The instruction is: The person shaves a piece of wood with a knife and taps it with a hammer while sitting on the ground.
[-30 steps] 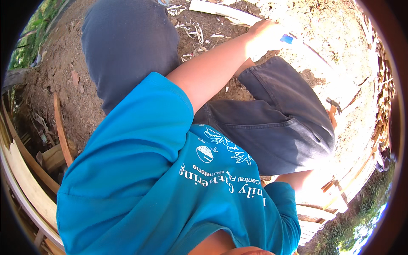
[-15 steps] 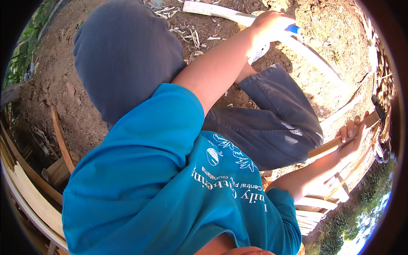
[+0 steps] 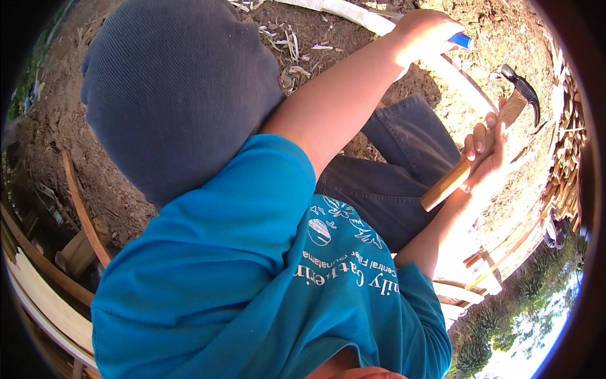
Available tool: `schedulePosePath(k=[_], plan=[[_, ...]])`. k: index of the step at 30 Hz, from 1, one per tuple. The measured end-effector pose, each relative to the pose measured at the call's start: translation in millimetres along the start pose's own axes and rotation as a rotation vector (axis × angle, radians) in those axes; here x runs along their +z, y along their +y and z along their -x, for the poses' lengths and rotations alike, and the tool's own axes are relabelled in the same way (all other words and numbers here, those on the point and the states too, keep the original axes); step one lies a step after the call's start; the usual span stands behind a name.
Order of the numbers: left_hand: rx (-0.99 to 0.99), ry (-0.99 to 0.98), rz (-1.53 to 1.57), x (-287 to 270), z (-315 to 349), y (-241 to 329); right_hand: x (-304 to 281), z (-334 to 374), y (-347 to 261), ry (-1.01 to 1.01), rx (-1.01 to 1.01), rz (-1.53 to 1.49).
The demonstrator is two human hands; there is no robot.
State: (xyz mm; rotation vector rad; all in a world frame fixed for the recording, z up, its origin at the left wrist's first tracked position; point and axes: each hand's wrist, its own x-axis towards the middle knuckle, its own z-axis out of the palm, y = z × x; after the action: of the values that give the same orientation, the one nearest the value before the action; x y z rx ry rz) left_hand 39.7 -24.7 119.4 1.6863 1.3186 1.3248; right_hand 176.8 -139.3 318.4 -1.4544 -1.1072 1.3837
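My left hand [image 3: 429,35] is closed around a tool with a blue handle [image 3: 462,42]. On the hand's other side a thin grey edge juts out like a blade, though most of the tool is hidden. A long, pale strip of wood [image 3: 341,9] passes beneath this hand, just above the ground. My right hand [image 3: 486,148] grips a claw hammer [image 3: 447,184] by the middle of its wooden handle. The hammer's black head points up and away at the right, apart from the strip.
Wood shavings [image 3: 291,47] lie scattered on the bare soil [image 3: 120,189]. My bent legs in dark trousers [image 3: 183,88] take up the middle. Split wood lengths [image 3: 47,294] are stacked at the lower left. More sticks [image 3: 571,145] are piled along the right edge.
My right hand has brought the hammer inward from the far right, tilting its head upward. My left hand, still on the blue-handled tool, has shifted slightly right and up.
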Motion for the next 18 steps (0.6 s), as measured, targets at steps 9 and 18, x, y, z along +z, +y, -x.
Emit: schedulePosePath(k=[9,18], plan=[[-0.872,-0.165,1.019,-92.3,5.5,81.5,2.8,3.4,1.9,0.103,-0.077,0.075],[-0.892,-0.109,1.37,-24.3,-17.9,32.4,5.4,-5.5,-13.4,0.154,-0.142,0.176]])
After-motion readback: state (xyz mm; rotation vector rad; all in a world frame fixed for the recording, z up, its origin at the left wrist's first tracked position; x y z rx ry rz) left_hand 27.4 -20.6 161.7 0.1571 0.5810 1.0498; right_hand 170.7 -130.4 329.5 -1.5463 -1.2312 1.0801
